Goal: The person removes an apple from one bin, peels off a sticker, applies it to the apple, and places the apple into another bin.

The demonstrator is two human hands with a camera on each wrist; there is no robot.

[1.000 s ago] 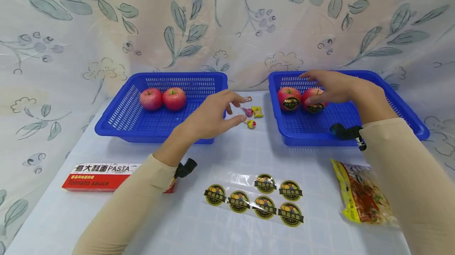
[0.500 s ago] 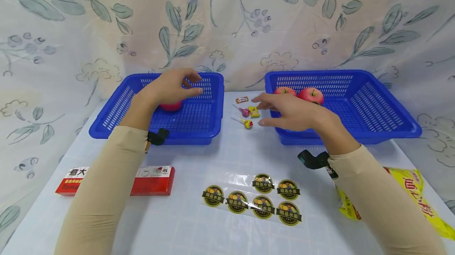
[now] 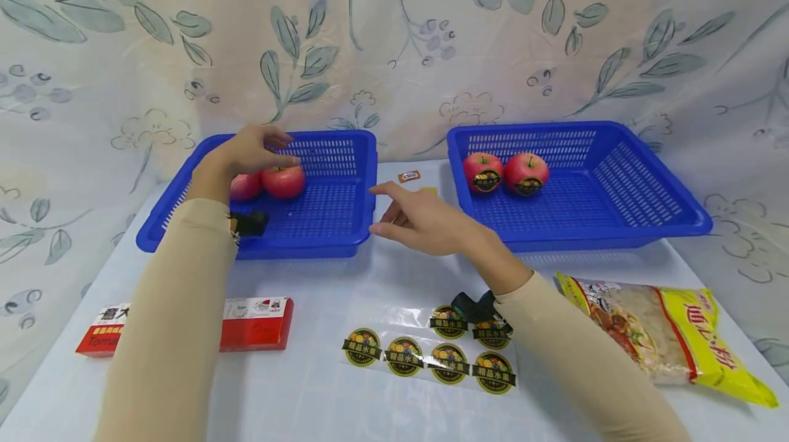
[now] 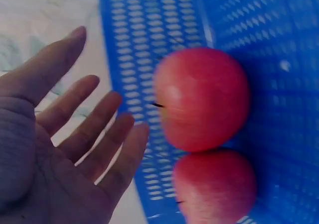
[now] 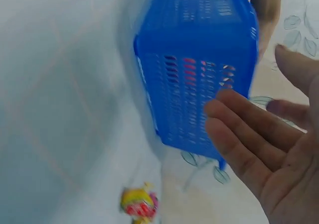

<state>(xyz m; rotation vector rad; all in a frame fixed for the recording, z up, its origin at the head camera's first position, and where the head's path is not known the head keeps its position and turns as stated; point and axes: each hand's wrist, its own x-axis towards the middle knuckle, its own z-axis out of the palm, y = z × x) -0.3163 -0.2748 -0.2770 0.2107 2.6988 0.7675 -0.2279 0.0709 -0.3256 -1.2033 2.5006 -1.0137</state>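
Two apples (image 3: 285, 183) in left basket (image 3: 327, 212); left hand (image 3: 243, 153) near them, right hand (image 3: 428, 219) near basket's side, both released.

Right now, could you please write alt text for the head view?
The empty left hand is above a blue basket with two apples, the empty right hand above the gap to a second basket with two stickered apples. Nearer lie a red-and-white box, round stickers and a food packet.
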